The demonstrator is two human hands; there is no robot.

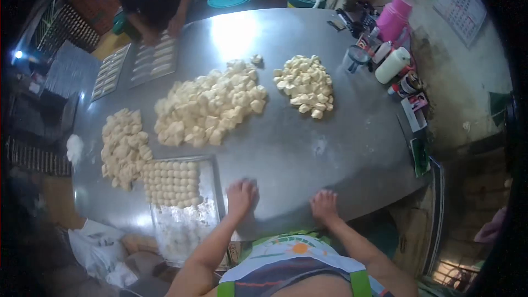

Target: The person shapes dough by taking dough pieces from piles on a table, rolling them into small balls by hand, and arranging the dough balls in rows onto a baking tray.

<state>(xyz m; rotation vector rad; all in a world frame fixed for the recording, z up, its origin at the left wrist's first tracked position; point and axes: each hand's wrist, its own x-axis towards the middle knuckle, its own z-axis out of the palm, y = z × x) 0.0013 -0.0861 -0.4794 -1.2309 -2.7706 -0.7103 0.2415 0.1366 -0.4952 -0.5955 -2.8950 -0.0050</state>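
Observation:
Palm down on the metal table (280,159), my left hand (241,197) has its fingers curled in, just right of a metal tray (212,187). Rows of small round dough balls (171,183) fill the far part of that tray. My right hand (324,207) is also palm down with bent fingers, near the table's front edge. Whatever lies beneath either palm is hidden. Beyond my hands are a large heap of cut dough pieces (212,104) and a smaller dough heap (305,85). Another dough pile (124,146) touches the tray's far left side.
Across the table a person (157,0) reaches toward a tray of long dough pieces (157,58); a similar tray (110,72) lies beside it. Along the right edge stand a clear jug (356,58), a white bottle (392,66), a pink container (393,19) and a green-edged item (420,157).

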